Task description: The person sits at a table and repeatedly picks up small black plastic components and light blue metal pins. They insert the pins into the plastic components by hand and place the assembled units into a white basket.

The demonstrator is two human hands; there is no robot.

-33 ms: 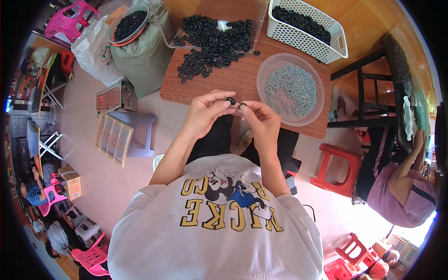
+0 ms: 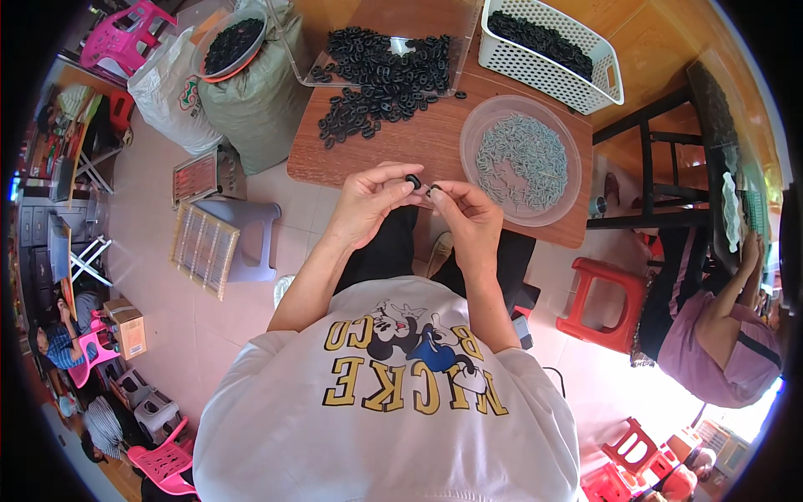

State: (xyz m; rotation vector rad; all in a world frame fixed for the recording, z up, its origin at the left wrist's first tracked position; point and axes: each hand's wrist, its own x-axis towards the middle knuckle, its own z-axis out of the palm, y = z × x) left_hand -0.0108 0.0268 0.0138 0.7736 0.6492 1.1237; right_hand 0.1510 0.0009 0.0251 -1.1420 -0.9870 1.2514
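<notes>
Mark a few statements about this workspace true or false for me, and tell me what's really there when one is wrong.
1. The left hand pinches a small black oval piece. True.
2. The white perforated plastic basket holds pale blue-grey screw-like pieces. False: it holds small black pieces.
3. A round translucent plastic bowl stands on the brown wood-grain table. True.
4. The right hand is inside the bowl. False: it is near the left hand, pinching a small dark piece.
5. The stool at the person's right is blue. False: the plastic stool is red.

Red stool (image 2: 631,301), right — cardboard box (image 2: 130,335) and dark drawers (image 2: 39,238) (seemingly), left.
</notes>
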